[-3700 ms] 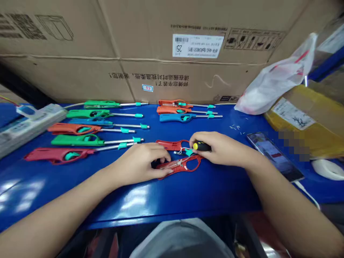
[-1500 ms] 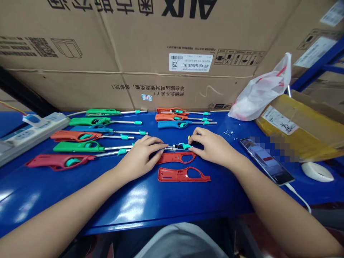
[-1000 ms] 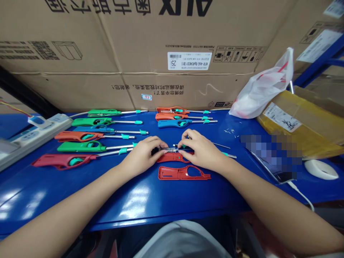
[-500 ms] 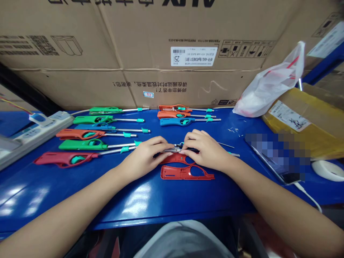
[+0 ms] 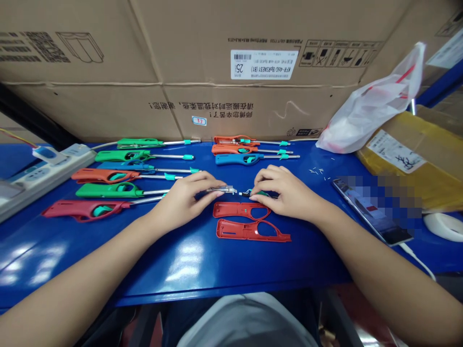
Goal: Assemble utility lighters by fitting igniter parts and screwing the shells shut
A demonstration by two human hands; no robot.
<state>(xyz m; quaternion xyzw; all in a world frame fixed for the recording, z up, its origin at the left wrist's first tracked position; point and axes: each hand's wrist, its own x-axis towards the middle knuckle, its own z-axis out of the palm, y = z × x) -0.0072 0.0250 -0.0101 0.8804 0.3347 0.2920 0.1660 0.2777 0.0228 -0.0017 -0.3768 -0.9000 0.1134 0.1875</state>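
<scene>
My left hand (image 5: 183, 197) pinches the inner mechanism (image 5: 222, 190) of a long-nosed lighter, a small metal and clear piece held just above the blue table (image 5: 188, 255). My right hand (image 5: 285, 195) is closed over the other end of that assembly, where a teal trigger part (image 5: 255, 193) shows under the fingers. Two red handle shell halves lie open in front of the hands: one (image 5: 240, 210) close below the fingers, the other (image 5: 253, 230) nearer to me.
Several assembled green, orange, red and blue lighters (image 5: 108, 190) lie in rows at the left, three more (image 5: 249, 149) at the back. Large cardboard boxes (image 5: 217, 72) form the back wall. A power strip (image 5: 39, 168), plastic bag (image 5: 372, 106), phone (image 5: 372, 214) and tape roll (image 5: 443, 226) flank the sides.
The red lighter was split into two shell halves that now lie on the table, and the screwdriver left my right hand. Both hands lifted the inner mechanism and hold it between them.
</scene>
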